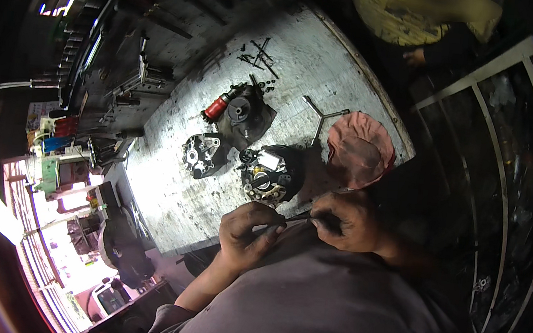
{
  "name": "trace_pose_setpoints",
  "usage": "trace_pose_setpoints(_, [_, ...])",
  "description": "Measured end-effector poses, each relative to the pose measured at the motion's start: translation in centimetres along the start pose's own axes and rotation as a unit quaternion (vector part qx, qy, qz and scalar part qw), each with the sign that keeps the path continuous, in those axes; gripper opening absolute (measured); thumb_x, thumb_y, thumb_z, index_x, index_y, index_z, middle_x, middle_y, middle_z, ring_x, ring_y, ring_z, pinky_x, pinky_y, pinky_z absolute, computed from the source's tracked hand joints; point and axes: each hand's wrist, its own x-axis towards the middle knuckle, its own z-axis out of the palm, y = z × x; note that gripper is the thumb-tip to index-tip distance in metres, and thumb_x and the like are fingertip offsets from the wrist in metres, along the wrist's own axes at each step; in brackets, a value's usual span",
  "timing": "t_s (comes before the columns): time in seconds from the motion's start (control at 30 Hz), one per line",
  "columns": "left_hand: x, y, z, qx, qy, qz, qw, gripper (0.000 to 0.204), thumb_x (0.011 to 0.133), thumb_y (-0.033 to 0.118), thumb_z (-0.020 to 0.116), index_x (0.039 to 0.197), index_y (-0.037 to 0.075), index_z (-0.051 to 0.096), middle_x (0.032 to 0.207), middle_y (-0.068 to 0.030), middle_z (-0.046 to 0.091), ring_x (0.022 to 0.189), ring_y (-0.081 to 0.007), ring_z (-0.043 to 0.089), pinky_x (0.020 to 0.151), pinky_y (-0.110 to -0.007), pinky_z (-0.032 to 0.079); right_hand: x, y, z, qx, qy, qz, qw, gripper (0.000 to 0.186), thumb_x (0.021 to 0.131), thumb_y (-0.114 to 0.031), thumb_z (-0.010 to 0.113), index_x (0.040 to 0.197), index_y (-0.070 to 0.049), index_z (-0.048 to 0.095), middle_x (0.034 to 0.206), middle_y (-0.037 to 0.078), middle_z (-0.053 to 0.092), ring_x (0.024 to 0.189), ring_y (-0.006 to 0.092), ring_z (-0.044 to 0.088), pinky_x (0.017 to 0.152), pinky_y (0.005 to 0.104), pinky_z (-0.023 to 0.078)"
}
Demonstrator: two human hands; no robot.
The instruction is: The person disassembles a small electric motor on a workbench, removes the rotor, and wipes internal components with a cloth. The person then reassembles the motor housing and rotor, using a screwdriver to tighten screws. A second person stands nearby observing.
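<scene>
Here, hands [247,234] [349,222] curled around thin rod [299,216], machine part [271,162] just ahead, wrench [321,116] beyond

Shirt [325,294]: grey-mauve cloth, soft folds across the front.
Left sleeve [167,321]: same grey tone, loose, ending near the elbow.
Left hand [246,234]: bare.
Right hand [352,223]: bare.

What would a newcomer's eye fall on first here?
Probably the round pink item at the right side of the pale worktable. Next, the bright red cylinder beside a dark machine part farther back. Then the round black-and-silver machine part just beyond the left hand.
</scene>
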Motion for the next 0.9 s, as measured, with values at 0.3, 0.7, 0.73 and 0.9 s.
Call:
trace_pose_setpoints(0.3, [0.5, -2.0, -3.7, -0.031, -0.064, 0.014, 0.997, 0.013, 0.091, -0.003, 0.084, 0.103, 0.0, 0.079, 0.098, -0.0167, 0.08, 0.093, -0.0283, 0.08, 0.082, -0.037, 0.062, 1.2, -1.6, 4.1, 0.104, 0.028, -0.028, 0.994, 0.028, 0.1, 0.002, 0.078, 0.127, -0.008, 0.079, 0.121, 0.011, 0.073, 0.111, 0.0255, 0.074, 0.093, 0.0357, 0.06])
trace_pose_setpoints(0.7, [-0.6, -14.5, -6.5, 0.112, -0.082, -0.051, 0.989, 0.166, 0.058, 0.038, 0.113, 0.175, -0.004, 0.002, 0.17, -0.0328, 0.041, 0.158, -0.0409, 0.047, 0.13, -0.048, 0.039, 1.7, 1.3, 6.4, -0.045, 0.203, 0.138, 0.968, 0.019, 0.097, 0.004, 0.078, 0.115, -0.001, 0.076, 0.114, 0.014, 0.08, 0.105, 0.0265, 0.08, 0.089, 0.0366, 0.062])
trace_pose_setpoints(0.73, [-0.3, -15.2, -6.3, 0.095, -0.119, -0.103, 0.983, 0.168, 0.059, 0.036, 0.113, 0.174, -0.004, -0.001, 0.17, -0.0325, 0.042, 0.157, -0.0394, 0.048, 0.13, -0.047, 0.039, 1.9, 1.6, 6.7, -0.042, 0.193, 0.147, 0.969, 0.019, 0.096, 0.003, 0.078, 0.114, -0.001, 0.076, 0.114, 0.014, 0.081, 0.105, 0.0265, 0.08, 0.089, 0.0362, 0.062])
trace_pose_setpoints(0.9, [2.3, -17.5, -5.2, 0.102, -0.201, 0.013, 0.974, 0.169, 0.056, 0.034, 0.113, 0.174, -0.001, -0.003, 0.169, -0.0321, 0.043, 0.154, -0.0421, 0.051, 0.13, -0.05, 0.04, 2.6, 2.8, 7.9, -0.151, 0.191, 0.121, 0.962, 0.024, 0.092, 0.001, 0.084, 0.114, -0.005, 0.077, 0.113, 0.012, 0.081, 0.102, 0.0294, 0.08, 0.088, 0.0385, 0.062])
